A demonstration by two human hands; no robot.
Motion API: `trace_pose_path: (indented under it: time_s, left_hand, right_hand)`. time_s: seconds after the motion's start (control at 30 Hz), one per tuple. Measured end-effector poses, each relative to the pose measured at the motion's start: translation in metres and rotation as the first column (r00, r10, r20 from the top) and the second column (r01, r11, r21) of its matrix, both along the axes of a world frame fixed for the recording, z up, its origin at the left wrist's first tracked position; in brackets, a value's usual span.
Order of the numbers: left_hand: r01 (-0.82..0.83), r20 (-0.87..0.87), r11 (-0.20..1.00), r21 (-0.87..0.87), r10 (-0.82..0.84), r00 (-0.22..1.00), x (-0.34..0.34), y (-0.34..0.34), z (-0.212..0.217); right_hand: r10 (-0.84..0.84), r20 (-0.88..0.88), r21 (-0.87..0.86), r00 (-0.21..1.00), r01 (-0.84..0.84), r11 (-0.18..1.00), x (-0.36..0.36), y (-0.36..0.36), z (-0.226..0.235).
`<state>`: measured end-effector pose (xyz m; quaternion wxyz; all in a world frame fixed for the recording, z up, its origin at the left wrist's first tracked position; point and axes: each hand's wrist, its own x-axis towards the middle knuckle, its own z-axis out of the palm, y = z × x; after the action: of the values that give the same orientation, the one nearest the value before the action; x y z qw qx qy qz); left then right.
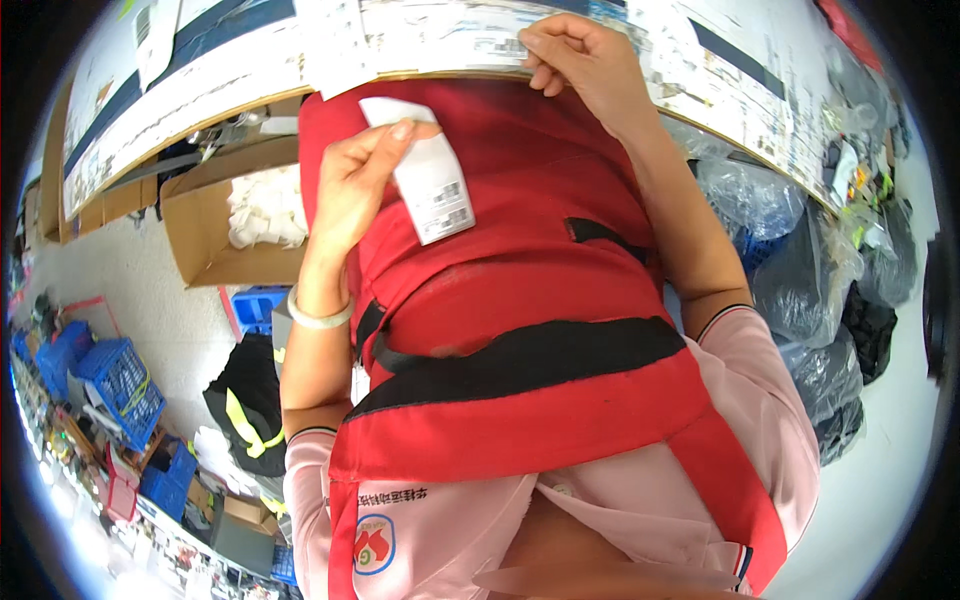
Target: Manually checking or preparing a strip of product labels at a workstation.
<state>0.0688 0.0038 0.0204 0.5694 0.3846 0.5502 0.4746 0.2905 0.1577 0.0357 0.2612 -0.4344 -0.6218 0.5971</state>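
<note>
My left hand (362,182) pinches a strip of white labels (432,190) between thumb and fingers, in front of the red apron (540,210). The strip hangs down at a slant, with small barcodes printed near its lower end. Over the table's near edge, my right hand (585,65) is closed in a pinch, thumb against forefinger and the other fingers curled. A small barcode label (497,45) shows right at its fingertips. I cannot tell whether the fingers hold that label or it lies on the table.
The white-topped, worn table (220,125) spans the far side. Below it at left stands a cardboard box (205,225) with white items inside. Blue crates (120,380) and a black bag (250,405) are on the left floor. Clear plastic bags (800,270) crowd the right side.
</note>
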Motion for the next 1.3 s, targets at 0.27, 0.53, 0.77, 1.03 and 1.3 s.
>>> trace_pose_path:
  time_s: [0.27,0.53,0.77,1.03,1.3]
  left_hand:
    - [0.036,0.058,0.996,-0.079,-0.031,0.998,0.000,-0.002,0.010]
    - [-0.007,0.053,0.993,-0.115,0.013,0.999,0.011,-0.004,0.016]
    - [-0.072,0.094,0.995,-0.065,0.077,0.993,0.016,0.002,0.019]
    - [-0.002,0.082,0.999,-0.045,0.006,0.997,0.017,-0.003,0.020]
    - [-0.026,0.071,0.993,-0.119,0.034,0.997,0.019,-0.004,0.013]
  right_hand:
    - [-0.432,0.140,0.267,0.891,0.386,0.883,0.147,0.051,-0.013]
    - [-0.444,0.426,0.595,0.788,0.126,0.794,0.100,0.027,-0.002]
    - [0.461,0.025,-0.190,0.887,-0.448,0.873,-0.006,-0.056,0.017]
    - [0.289,-0.111,-0.173,0.951,-0.304,0.937,-0.019,-0.061,0.013]
    - [0.312,0.069,0.237,0.948,-0.319,0.918,-0.020,-0.055,0.012]
